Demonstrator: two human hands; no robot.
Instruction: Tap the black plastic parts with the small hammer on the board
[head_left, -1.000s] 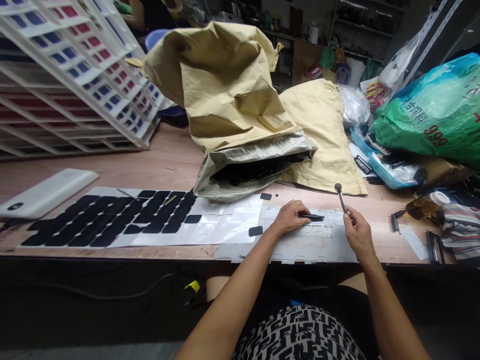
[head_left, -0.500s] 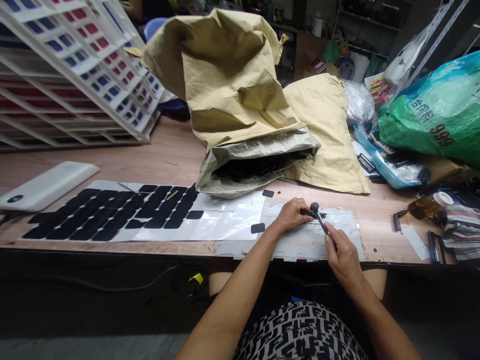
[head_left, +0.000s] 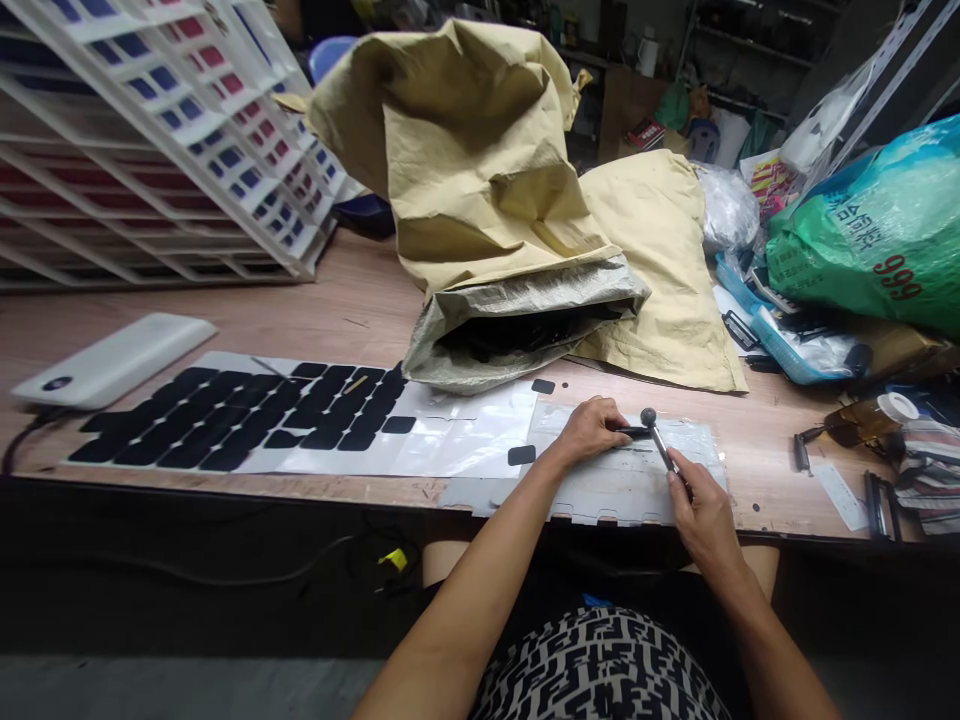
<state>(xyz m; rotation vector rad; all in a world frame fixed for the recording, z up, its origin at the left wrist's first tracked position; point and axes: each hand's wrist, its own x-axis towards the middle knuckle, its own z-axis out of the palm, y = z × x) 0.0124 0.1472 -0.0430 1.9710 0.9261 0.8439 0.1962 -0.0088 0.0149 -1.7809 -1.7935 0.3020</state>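
Left hand pinches a black piece over a grey board; right hand, fingers closed, grips a tool (its round head near the piece).

wood-grain table | grey floor, shadowed | rear shelves, cluttered | light: dim behind, brighter over table

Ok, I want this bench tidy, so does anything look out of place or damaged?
A few small things. One black piece lies at the right edge of the white sheet, and another black piece near its far right corner, both apart from the main rows. The grey board looks scuffed. No spill shows.
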